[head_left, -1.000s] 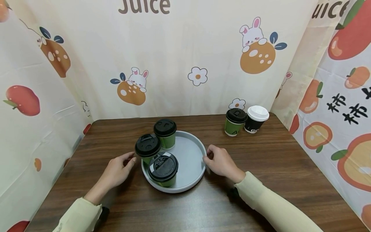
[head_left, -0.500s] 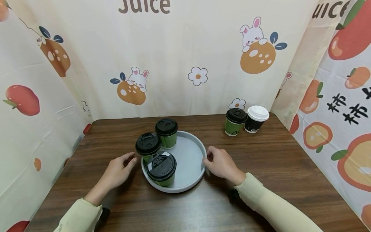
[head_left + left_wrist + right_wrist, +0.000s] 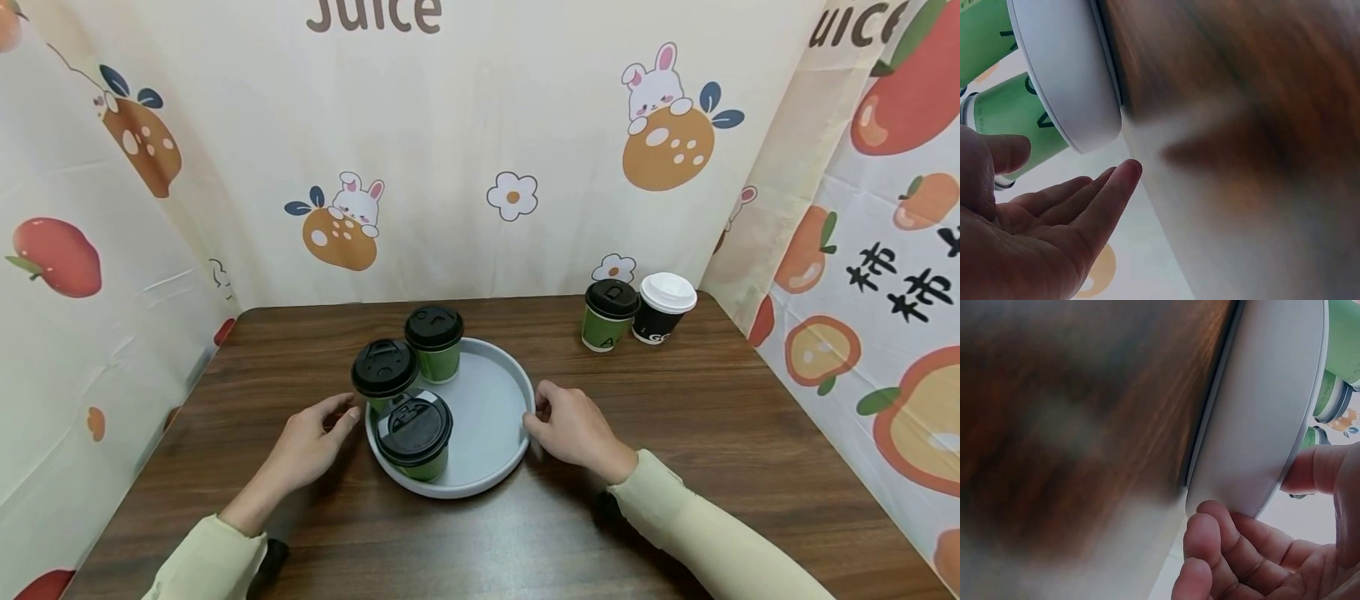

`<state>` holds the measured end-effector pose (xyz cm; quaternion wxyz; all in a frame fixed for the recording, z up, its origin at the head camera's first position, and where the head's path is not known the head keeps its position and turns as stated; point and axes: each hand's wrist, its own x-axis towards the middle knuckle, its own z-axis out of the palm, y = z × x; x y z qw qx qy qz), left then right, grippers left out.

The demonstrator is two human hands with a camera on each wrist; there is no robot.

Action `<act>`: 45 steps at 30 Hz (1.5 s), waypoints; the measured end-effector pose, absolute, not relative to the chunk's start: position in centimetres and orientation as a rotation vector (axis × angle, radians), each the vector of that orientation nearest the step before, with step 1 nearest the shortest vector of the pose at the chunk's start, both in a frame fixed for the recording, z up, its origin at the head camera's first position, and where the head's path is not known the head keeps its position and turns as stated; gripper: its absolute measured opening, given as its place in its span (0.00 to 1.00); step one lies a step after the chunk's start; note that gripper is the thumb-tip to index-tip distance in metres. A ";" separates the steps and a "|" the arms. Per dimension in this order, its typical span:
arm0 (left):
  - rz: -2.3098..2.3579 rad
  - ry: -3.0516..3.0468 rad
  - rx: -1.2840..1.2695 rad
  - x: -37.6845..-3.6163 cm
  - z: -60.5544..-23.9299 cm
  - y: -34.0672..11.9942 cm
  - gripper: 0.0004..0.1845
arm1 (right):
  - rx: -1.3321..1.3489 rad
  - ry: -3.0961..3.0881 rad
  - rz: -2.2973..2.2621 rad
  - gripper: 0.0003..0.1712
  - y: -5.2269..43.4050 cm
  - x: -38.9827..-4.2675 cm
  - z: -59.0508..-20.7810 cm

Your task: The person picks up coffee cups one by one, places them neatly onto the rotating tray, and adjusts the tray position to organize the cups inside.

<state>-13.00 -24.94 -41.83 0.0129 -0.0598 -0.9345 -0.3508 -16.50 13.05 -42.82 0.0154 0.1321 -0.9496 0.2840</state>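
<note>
Head view: round grey tray (image 3: 501, 417)

Head view looks forward and down from the near edge across the whole surface (image 3: 675, 417). Both wrist views sit low, very near, blurred, each facing the tray's (image 3: 495, 417) wall (image 3: 1066, 81) (image 3: 1260, 425), shared with the head view.

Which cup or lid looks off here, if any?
Nothing spilled or damaged. The three green cups crowd the left half of the grey tray, leaving the right bare. The lone white lid sits on a black cup at the back.
</note>
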 end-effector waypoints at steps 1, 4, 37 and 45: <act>-1.098 -2.912 -0.186 -13.0 -41.8 -24.9 0.27 | 0.411 -2.954 0.881 0.07 13.0 -16.5 -42.8; -1.110 -2.918 -0.185 -12.9 -41.8 -24.8 0.28 | 0.411 -2.955 0.871 0.07 13.0 -16.3 -42.7; -1.179 -2.902 -0.215 -13.1 -42.4 -24.0 0.25 | 0.462 -2.925 0.731 0.17 12.5 -14.6 -42.9; -1.217 -2.923 -0.211 -13.4 -42.2 -23.8 0.25 | 0.437 -2.936 0.731 0.19 12.3 -14.2 -42.9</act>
